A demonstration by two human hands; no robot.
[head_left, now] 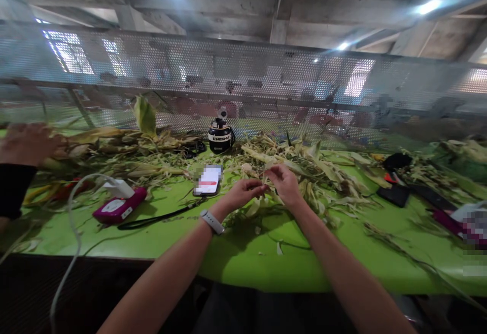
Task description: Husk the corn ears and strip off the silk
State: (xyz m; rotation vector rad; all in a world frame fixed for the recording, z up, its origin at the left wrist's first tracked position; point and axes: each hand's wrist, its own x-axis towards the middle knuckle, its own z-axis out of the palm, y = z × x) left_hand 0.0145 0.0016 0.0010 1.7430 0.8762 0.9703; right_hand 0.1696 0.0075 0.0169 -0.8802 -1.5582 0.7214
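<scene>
My left hand point(245, 193), with a pale watch point(212, 221) on its wrist, is closed in a pinch near the middle of the green table point(243, 268). Close beside it, my right hand point(284, 183) is closed too, fingertips almost meeting those of the left. A thin pale strip of corn husk point(265, 176) shows between the fingers; its lower part is hidden by them. Behind and around both hands lies a loose heap of dry husks point(319, 164). Small husk scraps point(279, 248) are scattered on the tabletop between my forearms.
A phone point(208, 179) with a black strap lies left of my hands, before a black bottle point(220, 135). Farther left are a purple power bank point(118, 206) with a white cable and another person's blurred hand point(28, 144). A perforated metal screen point(243, 80) stands behind the table.
</scene>
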